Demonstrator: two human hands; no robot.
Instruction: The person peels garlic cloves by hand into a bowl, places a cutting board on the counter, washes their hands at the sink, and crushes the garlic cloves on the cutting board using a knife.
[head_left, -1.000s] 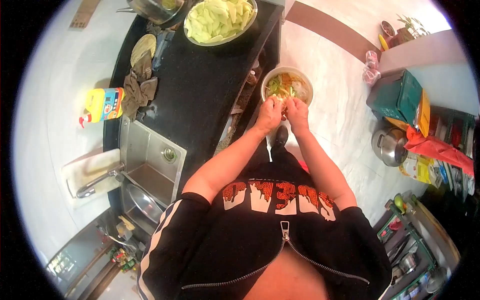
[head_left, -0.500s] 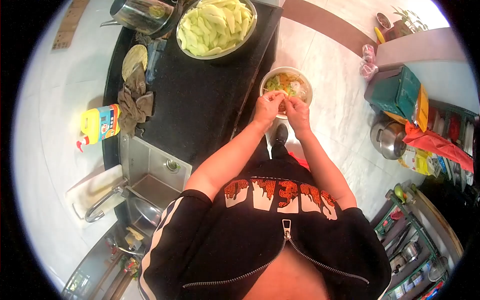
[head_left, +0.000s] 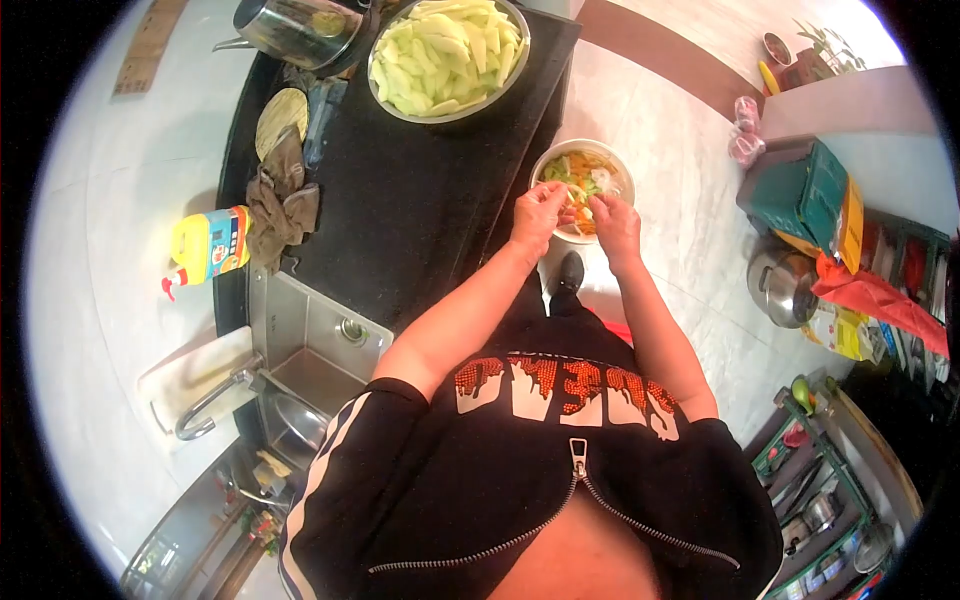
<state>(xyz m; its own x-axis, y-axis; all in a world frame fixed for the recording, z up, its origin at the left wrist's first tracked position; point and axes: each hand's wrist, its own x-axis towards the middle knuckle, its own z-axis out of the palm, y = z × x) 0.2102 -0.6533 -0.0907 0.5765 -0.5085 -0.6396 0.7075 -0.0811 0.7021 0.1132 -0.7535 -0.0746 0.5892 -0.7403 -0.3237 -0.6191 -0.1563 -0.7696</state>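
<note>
Both my hands are held up over a round white bin [head_left: 628,190], seen from above, with orange and green scraps and a crumpled whitish piece in it. My left hand [head_left: 541,216] is closed in a pinch above the bin's left side. A small pale strip shows near its fingertips, but I cannot tell whether it is held or lies in the bin. Just to the right, my right hand [head_left: 616,222] is closed too, thumb against the fingers; what it holds, if anything, is too small to name. A gap separates the two hands.
A large bowl of pale green sliced vegetable [head_left: 447,60] stands on the black counter [head_left: 420,180] beside a metal kettle [head_left: 300,35]. A brown cloth [head_left: 283,205], a yellow detergent bottle [head_left: 210,245] and a sink [head_left: 318,350] lie left. A steel pot [head_left: 782,290] is right.
My hands have come apart; their fingertips met over the bin before. The whole view has shifted slightly to the right and down.
</note>
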